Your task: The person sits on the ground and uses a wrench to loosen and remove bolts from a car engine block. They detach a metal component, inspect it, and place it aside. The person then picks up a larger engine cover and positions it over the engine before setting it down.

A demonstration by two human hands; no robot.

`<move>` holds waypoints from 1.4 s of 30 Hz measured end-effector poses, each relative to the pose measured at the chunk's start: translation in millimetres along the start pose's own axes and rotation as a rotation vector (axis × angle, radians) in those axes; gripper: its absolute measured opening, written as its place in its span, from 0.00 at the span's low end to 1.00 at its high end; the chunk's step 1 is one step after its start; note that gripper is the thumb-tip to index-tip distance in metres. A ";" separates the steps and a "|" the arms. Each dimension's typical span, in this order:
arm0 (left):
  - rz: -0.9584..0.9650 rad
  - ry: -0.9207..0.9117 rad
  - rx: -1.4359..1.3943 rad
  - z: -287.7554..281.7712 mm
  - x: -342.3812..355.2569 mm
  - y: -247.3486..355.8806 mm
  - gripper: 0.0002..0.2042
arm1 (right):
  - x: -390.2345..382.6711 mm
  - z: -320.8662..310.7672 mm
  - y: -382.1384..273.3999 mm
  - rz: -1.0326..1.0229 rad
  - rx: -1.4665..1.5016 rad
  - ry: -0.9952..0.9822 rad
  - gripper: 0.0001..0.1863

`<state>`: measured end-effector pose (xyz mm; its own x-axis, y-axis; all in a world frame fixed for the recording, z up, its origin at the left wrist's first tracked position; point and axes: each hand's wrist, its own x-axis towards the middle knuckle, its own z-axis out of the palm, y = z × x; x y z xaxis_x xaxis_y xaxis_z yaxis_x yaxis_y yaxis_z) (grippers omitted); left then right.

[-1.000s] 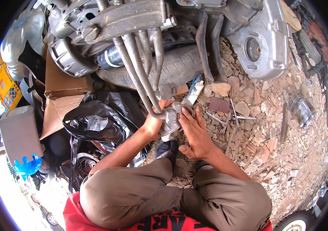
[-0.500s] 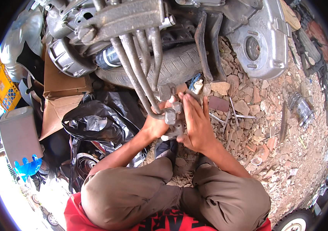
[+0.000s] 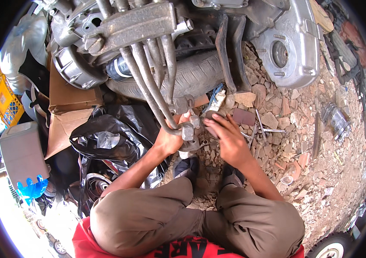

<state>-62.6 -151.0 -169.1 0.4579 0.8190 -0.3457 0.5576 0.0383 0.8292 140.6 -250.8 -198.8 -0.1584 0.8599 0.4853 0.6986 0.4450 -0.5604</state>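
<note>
A grey metal pipe assembly (image 3: 135,28), with several bent tubes running down from a thick bar, hangs over the ground in front of me. My left hand (image 3: 167,140) is wrapped round its lower end, beside the hex-shaped end fittings (image 3: 187,131). My right hand (image 3: 233,144) is just right of these fittings, fingers bent and slightly blurred. A thin dark piece (image 3: 211,115), possibly sandpaper, shows at its fingertips. On the rubble to the right lies a flat brown-red rectangle (image 3: 244,116) that looks like sandpaper.
Behind the pipes lie a tyre (image 3: 196,75) and a large metal housing (image 3: 292,56). Wrenches (image 3: 272,130) rest on the broken stones at right. A black plastic bag (image 3: 105,131), a cardboard box (image 3: 69,124) and a grey container (image 3: 23,148) stand at left.
My right hand has shifted right and down, away from the fittings, and its fingers have gone from stretched to bent. The pipe assembly has moved slightly left; my left hand stays on it.
</note>
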 end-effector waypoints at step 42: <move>0.457 -0.056 0.196 43.2 -10.0 9.5 0.32 | 3.4 4.6 -23.8 0.992 1.650 0.442 0.43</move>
<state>-32.0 -183.5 -176.7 0.7192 0.6948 0.0065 0.4082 -0.4300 0.8053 120.2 -257.3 -186.9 0.1486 0.9138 -0.3781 -0.8392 -0.0858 -0.5370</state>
